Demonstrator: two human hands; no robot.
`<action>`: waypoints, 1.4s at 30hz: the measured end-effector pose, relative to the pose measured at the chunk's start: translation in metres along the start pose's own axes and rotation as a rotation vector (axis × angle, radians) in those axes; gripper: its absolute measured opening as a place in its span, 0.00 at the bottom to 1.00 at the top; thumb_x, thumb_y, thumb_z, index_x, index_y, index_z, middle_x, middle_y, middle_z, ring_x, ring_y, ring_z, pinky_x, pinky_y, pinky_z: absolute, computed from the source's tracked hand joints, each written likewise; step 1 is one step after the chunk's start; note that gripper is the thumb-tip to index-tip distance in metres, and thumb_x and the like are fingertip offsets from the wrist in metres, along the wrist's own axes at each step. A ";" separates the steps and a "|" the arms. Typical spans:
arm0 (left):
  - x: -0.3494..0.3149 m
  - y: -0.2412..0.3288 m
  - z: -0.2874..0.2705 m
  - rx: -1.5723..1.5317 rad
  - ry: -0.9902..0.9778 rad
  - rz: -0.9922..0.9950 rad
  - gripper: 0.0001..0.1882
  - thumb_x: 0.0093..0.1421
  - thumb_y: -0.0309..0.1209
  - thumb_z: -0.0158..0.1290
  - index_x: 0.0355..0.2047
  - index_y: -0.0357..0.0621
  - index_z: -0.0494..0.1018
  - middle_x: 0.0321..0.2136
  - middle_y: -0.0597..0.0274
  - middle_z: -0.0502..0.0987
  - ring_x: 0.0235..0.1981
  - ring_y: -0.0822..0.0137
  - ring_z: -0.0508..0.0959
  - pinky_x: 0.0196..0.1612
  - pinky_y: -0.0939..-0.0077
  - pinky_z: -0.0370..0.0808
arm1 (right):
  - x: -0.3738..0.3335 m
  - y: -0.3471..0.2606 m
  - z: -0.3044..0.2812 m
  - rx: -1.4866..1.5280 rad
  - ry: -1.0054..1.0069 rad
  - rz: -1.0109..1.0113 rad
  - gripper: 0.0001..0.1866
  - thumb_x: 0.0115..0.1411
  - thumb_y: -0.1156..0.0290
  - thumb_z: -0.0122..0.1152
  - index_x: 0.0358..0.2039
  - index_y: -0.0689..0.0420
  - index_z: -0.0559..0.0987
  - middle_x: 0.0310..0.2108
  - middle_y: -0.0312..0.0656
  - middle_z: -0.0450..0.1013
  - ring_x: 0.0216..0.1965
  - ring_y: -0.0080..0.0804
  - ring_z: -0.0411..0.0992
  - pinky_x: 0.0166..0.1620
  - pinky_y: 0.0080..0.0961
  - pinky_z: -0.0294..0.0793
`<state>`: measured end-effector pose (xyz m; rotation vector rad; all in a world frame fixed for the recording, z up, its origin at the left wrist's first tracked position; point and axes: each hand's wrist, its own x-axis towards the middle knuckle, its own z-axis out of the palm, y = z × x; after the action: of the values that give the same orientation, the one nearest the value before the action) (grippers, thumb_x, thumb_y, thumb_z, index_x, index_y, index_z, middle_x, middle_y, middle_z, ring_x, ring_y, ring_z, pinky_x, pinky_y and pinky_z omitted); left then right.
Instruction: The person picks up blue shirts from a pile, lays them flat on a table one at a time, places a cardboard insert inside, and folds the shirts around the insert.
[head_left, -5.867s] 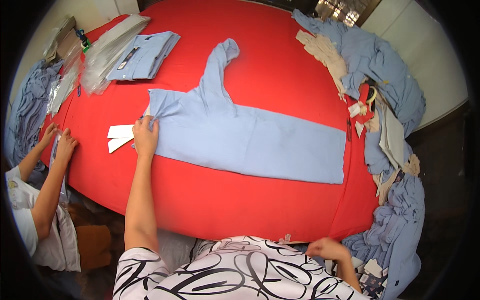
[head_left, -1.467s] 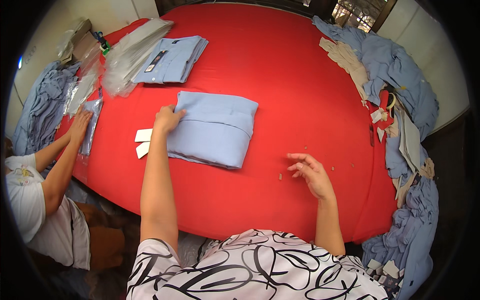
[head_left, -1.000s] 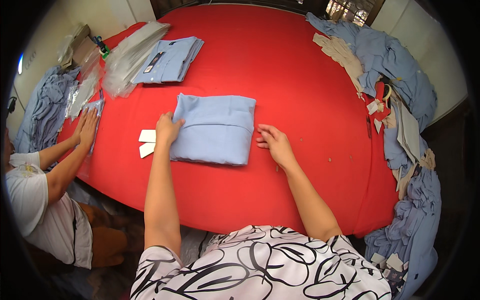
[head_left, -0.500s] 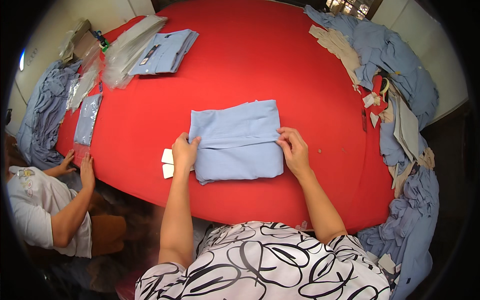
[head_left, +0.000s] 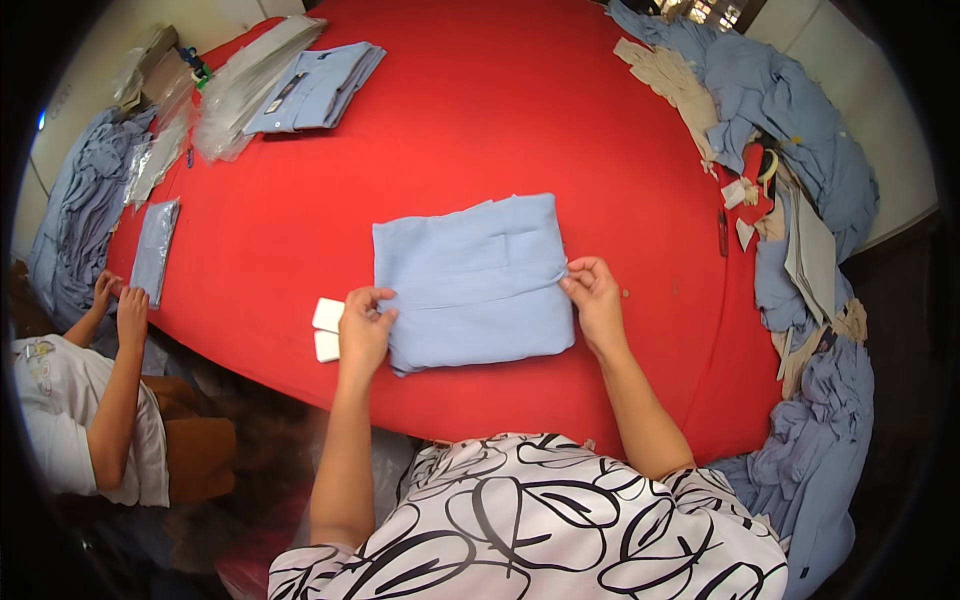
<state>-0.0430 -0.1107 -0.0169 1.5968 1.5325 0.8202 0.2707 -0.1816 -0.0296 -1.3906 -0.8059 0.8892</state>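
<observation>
A light blue shirt [head_left: 470, 285], folded into a rough rectangle, lies flat on the red table cover in front of me. A crosswise fold line runs across its middle. At its left edge, my left hand [head_left: 366, 325] has thumb and fingertips closed on the cloth. On the opposite edge, the cloth is pinched between thumb and forefinger of my right hand [head_left: 594, 295]. Two small white cards [head_left: 327, 346] lie just left of my left hand, partly behind it.
A stack of folded blue shirts [head_left: 325, 88] and clear plastic bags [head_left: 235, 85] occupy the far left. A co-worker's hands [head_left: 120, 300] touch a bagged shirt [head_left: 156, 240] at the left edge. Heaped blue cloth [head_left: 790, 110], beige scraps and a tape roll [head_left: 768, 166] line the right side.
The shirt's upper layer lies flatter, and its fold line has shifted slightly downward. Both my hands stay at its side edges. The co-worker's hands have moved to the bag's near end.
</observation>
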 end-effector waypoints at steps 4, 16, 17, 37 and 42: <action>-0.025 0.015 0.025 -0.011 0.035 0.000 0.14 0.52 0.20 0.60 0.41 0.36 0.75 0.43 0.59 0.69 0.37 0.67 0.72 0.41 0.75 0.73 | 0.056 -0.023 -0.006 -0.067 -0.096 -0.094 0.09 0.59 0.79 0.57 0.41 0.61 0.75 0.37 0.40 0.76 0.36 0.26 0.74 0.39 0.25 0.75; -0.033 0.020 0.036 0.066 0.070 0.039 0.15 0.53 0.19 0.60 0.41 0.36 0.74 0.43 0.56 0.69 0.37 0.62 0.75 0.42 0.71 0.75 | 0.066 -0.005 -0.029 -0.195 -0.110 0.049 0.07 0.56 0.73 0.64 0.31 0.59 0.74 0.29 0.32 0.72 0.30 0.18 0.69 0.35 0.17 0.70; -0.033 0.019 0.037 0.056 0.077 0.034 0.15 0.53 0.19 0.60 0.41 0.36 0.73 0.43 0.56 0.69 0.37 0.62 0.75 0.42 0.71 0.74 | 0.065 -0.008 -0.032 -0.228 -0.144 0.100 0.09 0.56 0.71 0.66 0.32 0.59 0.75 0.29 0.33 0.73 0.31 0.20 0.70 0.36 0.18 0.72; -0.051 0.029 0.047 -0.078 0.011 0.076 0.13 0.56 0.23 0.59 0.42 0.35 0.74 0.43 0.53 0.69 0.39 0.59 0.76 0.43 0.70 0.77 | 0.049 -0.057 -0.031 -0.738 -0.238 -0.271 0.28 0.52 0.72 0.66 0.56 0.56 0.73 0.53 0.51 0.71 0.54 0.48 0.70 0.55 0.34 0.69; -0.076 0.058 0.048 -0.041 -0.318 0.172 0.15 0.59 0.31 0.59 0.44 0.38 0.76 0.38 0.52 0.77 0.32 0.64 0.78 0.38 0.72 0.76 | 0.064 -0.094 -0.025 -1.187 -0.097 -0.435 0.24 0.59 0.69 0.61 0.57 0.54 0.73 0.60 0.45 0.67 0.61 0.43 0.62 0.63 0.40 0.58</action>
<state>0.0226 -0.1899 0.0130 1.7509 1.1610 0.6461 0.3262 -0.1347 0.0605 -2.0294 -1.7831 0.0571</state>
